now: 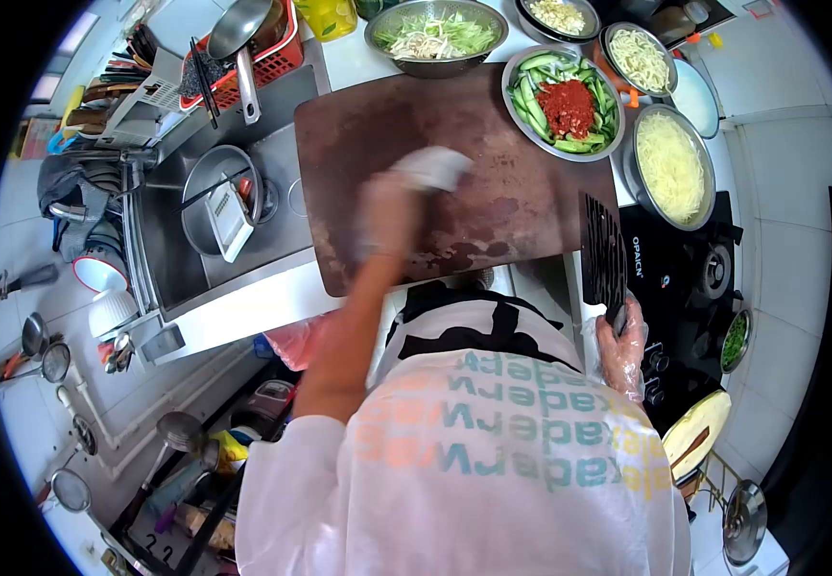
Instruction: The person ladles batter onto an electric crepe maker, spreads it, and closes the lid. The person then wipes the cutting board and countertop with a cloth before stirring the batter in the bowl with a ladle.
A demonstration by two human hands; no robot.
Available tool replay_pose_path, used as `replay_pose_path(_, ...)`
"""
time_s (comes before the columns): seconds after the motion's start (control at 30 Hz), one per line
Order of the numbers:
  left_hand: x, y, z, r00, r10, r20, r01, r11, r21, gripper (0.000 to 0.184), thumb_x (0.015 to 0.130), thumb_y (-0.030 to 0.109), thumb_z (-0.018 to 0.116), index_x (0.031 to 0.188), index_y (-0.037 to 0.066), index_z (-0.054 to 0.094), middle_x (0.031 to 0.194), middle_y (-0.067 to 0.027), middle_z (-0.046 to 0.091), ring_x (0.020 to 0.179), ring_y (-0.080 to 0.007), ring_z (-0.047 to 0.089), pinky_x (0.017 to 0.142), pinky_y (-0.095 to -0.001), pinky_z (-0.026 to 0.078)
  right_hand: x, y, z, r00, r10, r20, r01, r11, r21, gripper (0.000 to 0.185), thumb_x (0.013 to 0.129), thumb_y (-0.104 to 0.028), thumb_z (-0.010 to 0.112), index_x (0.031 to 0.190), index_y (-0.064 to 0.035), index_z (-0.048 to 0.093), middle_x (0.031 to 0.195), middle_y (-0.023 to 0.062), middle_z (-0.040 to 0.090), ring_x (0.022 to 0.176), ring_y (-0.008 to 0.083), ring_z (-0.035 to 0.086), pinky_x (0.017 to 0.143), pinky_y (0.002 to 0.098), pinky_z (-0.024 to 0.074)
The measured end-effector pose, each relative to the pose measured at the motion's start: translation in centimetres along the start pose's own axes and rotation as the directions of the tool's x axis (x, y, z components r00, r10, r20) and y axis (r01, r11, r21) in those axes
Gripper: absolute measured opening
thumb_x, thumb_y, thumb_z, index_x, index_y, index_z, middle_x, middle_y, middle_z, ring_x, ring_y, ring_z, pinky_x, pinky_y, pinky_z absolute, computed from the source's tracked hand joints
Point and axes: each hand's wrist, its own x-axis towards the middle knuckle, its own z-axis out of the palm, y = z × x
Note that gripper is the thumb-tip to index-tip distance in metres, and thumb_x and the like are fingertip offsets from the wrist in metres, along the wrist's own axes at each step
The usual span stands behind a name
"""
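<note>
Over the left half of the brown cutting board (pixel 522 211), my left hand (pixel 392 211) is blurred by motion. It grips a white cloth (pixel 435 169) that lies against the board. Wet, darker patches show on the board's surface. In a clear plastic glove, my right hand (pixel 622 346) holds the handle of a dark slotted knife (pixel 604 252) beside the board's right edge, with the blade pointing away from me.
Left of the board is a sink (pixel 171 274) with a metal bowl (pixel 207 182) and a white grater (pixel 229 219). Behind and right stand a bowl of cucumber with red powder (pixel 529 96), shredded potato (pixel 669 168) and noodles (pixel 639 60). A black stove (pixel 670 288) is at right.
</note>
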Motion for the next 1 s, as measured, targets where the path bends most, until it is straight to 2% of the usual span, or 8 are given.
replay_pose_path(0.13,-2.7,-17.2,-7.6,0.706,-0.632,-0.319,0.683,0.726,0.075,0.018,0.079,0.011,0.05,0.077,-0.005,0.059,0.067,-0.0128,0.06,0.058,-0.0271,0.057,0.058,-0.0314,0.047,-0.3,0.9,-0.4,1.0,-0.009,-0.018,0.01,0.999,0.045,0.028,0.077,-0.003,0.053,0.104,-0.0009,0.045,0.073,0.0004,0.046,0.06,0.006,0.04,0.055,0.0212,0.0371)
replay_pose_path(0.23,-1.3,-12.4,-7.8,0.823,-0.347,-0.45,0.252,0.933,-0.258,0.02,0.078,0.007,0.052,0.094,-0.005,0.054,0.081,-0.0163,0.057,0.076,-0.0285,0.054,0.075,-0.0349,0.043,-0.4,1.8,-0.5,0.998,-0.034,-0.056,0.035,0.999,0.011,0.028,0.077,-0.004,0.053,0.104,-0.0011,0.045,0.073,0.001,0.046,0.061,0.0065,0.04,0.057,0.0218,0.0374)
replay_pose_path(0.37,0.3,6.2,-4.6,0.996,0.06,0.061,-0.05,0.987,-0.153,0.01,0.07,0.011,0.056,0.079,0.006,0.057,0.076,-0.0103,0.054,0.081,-0.0231,0.052,0.076,-0.0383,0.042,-0.9,1.3,-1.5,0.997,0.0,-0.075,-0.002,1.0,-0.021,0.028,0.077,-0.004,0.054,0.104,-0.0017,0.046,0.074,0.0017,0.046,0.063,0.0075,0.041,0.059,0.0225,0.038)
replay_pose_path(0.43,-0.4,10.9,0.2,0.85,0.419,-0.318,-0.526,0.701,-0.482,0.01,0.073,0.014,0.054,0.078,0.006,0.056,0.081,-0.0117,0.054,0.079,-0.0262,0.054,0.068,-0.0386,0.045,-1.3,0.6,-2.0,0.997,0.018,-0.08,-0.024,0.997,-0.07,0.028,0.077,-0.005,0.054,0.104,-0.002,0.046,0.076,0.0024,0.048,0.065,0.0079,0.042,0.06,0.023,0.0389)
replay_pose_path(0.5,1.1,14.5,1.0,0.775,0.627,-0.076,-0.61,0.713,-0.347,0.01,0.072,0.013,0.053,0.075,0.004,0.057,0.079,-0.0137,0.057,0.077,-0.0268,0.056,0.068,-0.0382,0.047,-1.7,1.0,-2.1,0.994,0.039,-0.1,-0.045,0.997,-0.055,0.029,0.078,-0.005,0.054,0.105,-0.0019,0.046,0.078,0.0027,0.049,0.067,0.0083,0.043,0.063,0.0233,0.0398)
replay_pose_path(0.67,6.5,5.2,0.0,0.996,0.084,0.015,-0.085,0.995,0.048,0.011,0.074,0.011,0.052,0.072,0.005,0.061,0.07,-0.0152,0.058,0.07,-0.0255,0.059,0.06,-0.0366,0.048,-1.8,4.0,-2.4,0.989,0.052,-0.139,-0.048,0.998,0.035,0.036,0.078,-0.002,0.054,0.112,-0.0013,0.043,0.096,0.0101,0.052,0.087,0.0147,0.049,0.078,0.0278,0.0407)
replay_pose_path(0.77,5.1,-11.0,-3.8,0.792,-0.609,-0.028,0.598,0.785,-0.159,0.019,0.078,0.019,0.054,0.079,0.001,0.059,0.073,-0.018,0.058,0.067,-0.0316,0.057,0.061,-0.0392,0.045,-1.2,4.3,-2.5,0.994,0.035,-0.102,-0.03,0.998,0.048,0.036,0.078,-0.001,0.054,0.112,-0.0003,0.042,0.093,0.0087,0.051,0.083,0.0142,0.049,0.075,0.0272,0.0411)
replay_pose_path(1.0,-0.9,-9.7,-7.7,0.894,-0.353,-0.275,0.256,0.908,-0.331,0.024,0.082,0.021,0.048,0.092,0.0,0.054,0.083,-0.0172,0.057,0.078,-0.0283,0.057,0.068,-0.0382,0.045,0.4,2.5,-0.6,0.997,-0.045,-0.06,0.049,0.997,0.053,0.026,0.078,0.0,0.053,0.103,-0.0016,0.047,0.082,0.0016,0.049,0.072,0.008,0.045,0.068,0.0227,0.0402)
